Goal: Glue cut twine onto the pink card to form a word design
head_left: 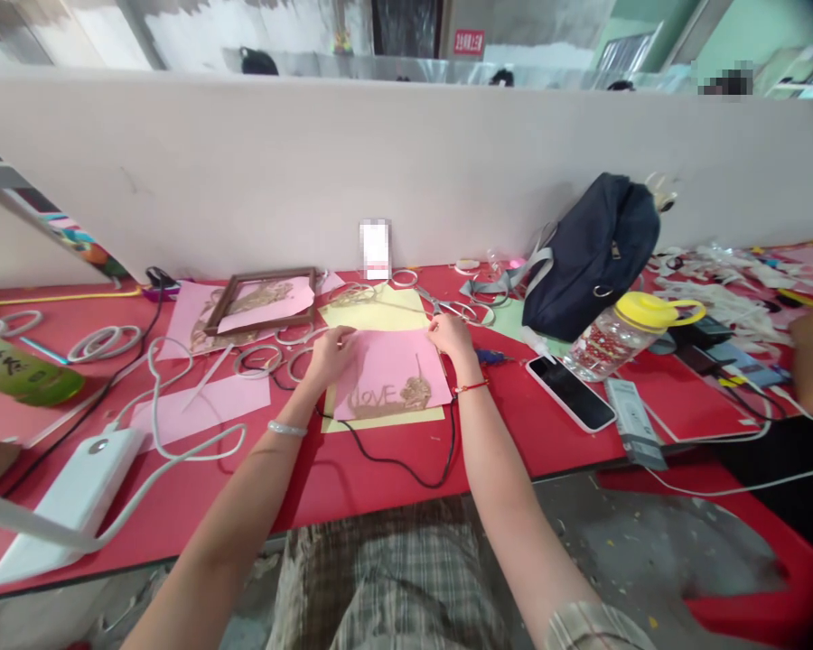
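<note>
Just a pink card [393,370] with brown "LOVE" lettering [378,395], left hand [329,357] and right hand [451,336] pinching its top edge

A navy backpack [593,257] leans against the white partition [379,153] on the red counter [548,451], with a yellow-lidded plastic jar [627,329] just beside it, a black smartphone [570,393] nearby, and a white power bank [68,506] well off to the left.

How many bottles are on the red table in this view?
2: a clear plastic bottle with a yellow lid lies beside the navy fabric backpack, and a green bottle lies at far left. More may be hidden.
</note>
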`<state>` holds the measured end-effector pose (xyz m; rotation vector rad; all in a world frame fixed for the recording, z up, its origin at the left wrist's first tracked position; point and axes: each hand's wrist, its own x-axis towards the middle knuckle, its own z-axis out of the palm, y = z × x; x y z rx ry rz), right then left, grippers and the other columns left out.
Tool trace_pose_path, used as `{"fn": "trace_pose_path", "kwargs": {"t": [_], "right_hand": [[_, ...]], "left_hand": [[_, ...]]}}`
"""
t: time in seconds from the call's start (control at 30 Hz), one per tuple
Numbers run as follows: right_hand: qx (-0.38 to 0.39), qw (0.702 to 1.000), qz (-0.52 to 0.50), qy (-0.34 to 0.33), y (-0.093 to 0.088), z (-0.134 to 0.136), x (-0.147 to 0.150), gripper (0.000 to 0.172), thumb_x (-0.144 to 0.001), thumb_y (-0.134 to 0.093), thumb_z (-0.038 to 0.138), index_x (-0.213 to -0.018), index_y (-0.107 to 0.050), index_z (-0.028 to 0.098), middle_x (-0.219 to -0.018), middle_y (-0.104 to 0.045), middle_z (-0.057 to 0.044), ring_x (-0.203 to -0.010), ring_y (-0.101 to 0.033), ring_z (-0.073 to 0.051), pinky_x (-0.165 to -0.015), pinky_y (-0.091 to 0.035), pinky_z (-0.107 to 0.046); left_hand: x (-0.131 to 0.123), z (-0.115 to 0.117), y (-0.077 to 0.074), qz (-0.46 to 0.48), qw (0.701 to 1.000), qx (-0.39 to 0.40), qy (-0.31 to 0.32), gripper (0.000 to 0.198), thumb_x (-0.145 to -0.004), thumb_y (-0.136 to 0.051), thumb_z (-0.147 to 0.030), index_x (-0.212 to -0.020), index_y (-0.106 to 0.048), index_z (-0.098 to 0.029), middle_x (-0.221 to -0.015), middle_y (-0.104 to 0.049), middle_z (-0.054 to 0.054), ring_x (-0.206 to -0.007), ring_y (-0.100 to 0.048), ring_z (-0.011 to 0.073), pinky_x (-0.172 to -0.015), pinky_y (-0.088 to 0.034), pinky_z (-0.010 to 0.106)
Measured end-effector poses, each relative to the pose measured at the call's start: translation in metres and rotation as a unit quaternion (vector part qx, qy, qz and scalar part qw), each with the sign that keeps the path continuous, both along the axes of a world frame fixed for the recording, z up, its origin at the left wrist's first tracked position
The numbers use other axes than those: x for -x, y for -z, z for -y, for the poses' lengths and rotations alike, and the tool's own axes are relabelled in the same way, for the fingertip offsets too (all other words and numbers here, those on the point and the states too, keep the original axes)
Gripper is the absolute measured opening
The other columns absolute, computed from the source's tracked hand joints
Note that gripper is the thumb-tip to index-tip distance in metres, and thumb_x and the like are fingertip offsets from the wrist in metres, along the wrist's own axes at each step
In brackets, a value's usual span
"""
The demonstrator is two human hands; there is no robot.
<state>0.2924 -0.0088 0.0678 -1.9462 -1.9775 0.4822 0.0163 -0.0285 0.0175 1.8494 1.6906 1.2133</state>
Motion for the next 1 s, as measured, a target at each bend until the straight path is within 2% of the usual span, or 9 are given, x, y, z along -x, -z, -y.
{"fn": "trace_pose_path", "kwargs": {"t": [0.13, 0.23, 0.33, 0.43, 0.53, 0.63, 0.77, 0.87, 1.0], "right_hand": [[-0.026, 0.999, 0.006, 0.038, -0.006, 0.004, -0.001, 0.028, -0.102, -0.058, 0.025, -0.124, -0.073, 0.017, -0.127, -0.076, -0.014, -0.121, -0.069, -0.024, -0.1, -0.05, -0.029], [-0.008, 0.996, 0.021, 0.085, -0.016, 0.006, -0.011, 0.03, -0.101, -0.061, 0.029, -0.123, -0.073, 0.013, -0.125, -0.076, -0.018, -0.121, -0.069, -0.027, -0.098, -0.052, -0.032], [0.03, 0.992, 0.039, 0.12, -0.028, 0.009, -0.023, 0.029, -0.098, -0.066, 0.031, -0.117, -0.075, 0.011, -0.121, -0.077, -0.02, -0.119, -0.071, -0.03, -0.094, -0.054, -0.034], [0.104, 0.985, 0.045, 0.127, -0.039, 0.016, -0.037, 0.024, -0.097, -0.067, 0.03, -0.102, -0.079, 0.01, -0.099, -0.081, -0.019, -0.107, -0.075, -0.029, -0.088, -0.056, -0.034], [0.2, 0.974, 0.023, 0.103, -0.046, 0.026, -0.051, 0.027, -0.094, -0.072, 0.032, -0.08, -0.079, 0.01, -0.073, -0.079, -0.016, -0.079, -0.077, -0.025, -0.071, -0.057, -0.03], [0.28, 0.958, -0.026, 0.064, -0.05, 0.035, -0.062, 0.034, -0.093, -0.074, 0.035, -0.069, -0.077, 0.012, -0.061, -0.075, -0.015, -0.058, -0.071, -0.021, -0.056, -0.053, -0.027], [0.299, 0.95, -0.061, 0.061, -0.049, 0.036, -0.063, 0.035, -0.094, -0.073, 0.037, -0.071, -0.076, 0.012, -0.051, -0.07, -0.012, -0.05, -0.067, -0.021, -0.051, -0.052, -0.028], [0.251, 0.961, -0.061, 0.095, -0.048, 0.032, -0.056, 0.03, -0.094, -0.073, 0.036, -0.077, -0.076, 0.011, -0.056, -0.072, -0.012, -0.053, -0.07, -0.023, -0.056, -0.054, -0.03], [0.113, 0.983, -0.04, 0.136, -0.046, 0.024, -0.047, 0.021, -0.098, -0.068, 0.033, -0.097, -0.076, 0.014, -0.079, -0.079, -0.013, -0.08, -0.078, -0.023, -0.079, -0.056, -0.029]], "left_hand": [[0.02, 0.002, -0.015, -0.015, 0.999, -0.017, -0.024, 0.03, -0.086, -0.065, -0.039, -0.107, -0.076, -0.02, -0.112, -0.078, 0.011, -0.092, -0.071, 0.0253, -0.089, -0.057, 0.038], [0.048, 0.003, -0.024, -0.017, 0.997, -0.023, -0.071, 0.026, -0.089, -0.062, -0.036, -0.102, -0.074, -0.018, -0.107, -0.078, 0.011, -0.093, -0.07, 0.0265, -0.089, -0.056, 0.04], [0.068, 0.002, -0.024, -0.018, 0.994, -0.021, -0.102, 0.021, -0.089, -0.063, -0.031, -0.099, -0.074, -0.017, -0.106, -0.077, 0.013, -0.095, -0.07, 0.0289, -0.091, -0.054, 0.044], [0.068, 0.003, -0.018, -0.019, 0.995, -0.019, -0.093, 0.02, -0.091, -0.064, -0.032, -0.099, -0.076, -0.018, -0.11, -0.077, 0.013, -0.097, -0.071, 0.0283, -0.093, -0.054, 0.043], [0.046, 0.005, -0.013, -0.023, 0.998, -0.025, -0.049, 0.025, -0.092, -0.064, -0.04, -0.101, -0.076, -0.021, -0.112, -0.077, 0.012, -0.099, -0.072, 0.027, -0.092, -0.056, 0.04], [0.006, 0.001, -0.011, -0.024, 0.998, -0.01, 0.061, 0.034, -0.094, -0.063, -0.049, -0.108, -0.076, -0.022, -0.112, -0.077, 0.012, -0.091, -0.072, 0.0261, -0.084, -0.059, 0.04], [-0.061, -0.039, -0.015, -0.099, 0.968, 0.003, 0.23, 0.026, -0.092, -0.066, -0.035, -0.114, -0.075, -0.023, -0.122, -0.074, 0.013, -0.104, -0.071, 0.0283, -0.095, -0.058, 0.044], [-0.1, -0.085, -0.015, -0.106, 0.97, 0.013, 0.22, 0.028, -0.085, -0.068, -0.02, -0.112, -0.073, -0.018, -0.122, -0.071, 0.017, -0.101, -0.069, 0.028, -0.093, -0.057, 0.043], [-0.115, -0.121, -0.009, -0.105, 0.979, 0.034, 0.17, 0.0, -0.082, -0.066, -0.017, -0.082, -0.066, -0.017, -0.09, -0.068, 0.013, -0.074, -0.063, 0.0238, -0.077, -0.055, 0.041]]}}
